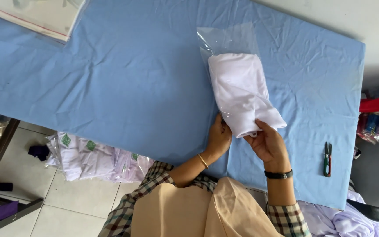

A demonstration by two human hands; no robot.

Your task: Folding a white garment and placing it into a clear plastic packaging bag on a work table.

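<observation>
The folded white garment (242, 94) lies mostly inside a clear plastic bag (230, 44) on the blue-covered table (110, 79) — only its near end still pokes out. The left hand (219, 137) pinches the bag's open edge; the right hand (266, 142) grips the garment's end. Thread snips (327, 159) lie well apart — unused.

I see a plain white folded cloth (242, 92) inside a clear, colourless plastic bag (229, 41), lying on a tabletop (110, 74) covered in solid light blue. My sleeves (148, 188) are checked in brown, cream and dark lines, over a tan apron (198, 210). The left wrist wears a gold bangle (203, 161), the right a black band (278, 174). At right lie snips (327, 159) with red and green handles. Down on the pale tiled floor (66, 206), white garments (97, 160) carry green emblems.
</observation>
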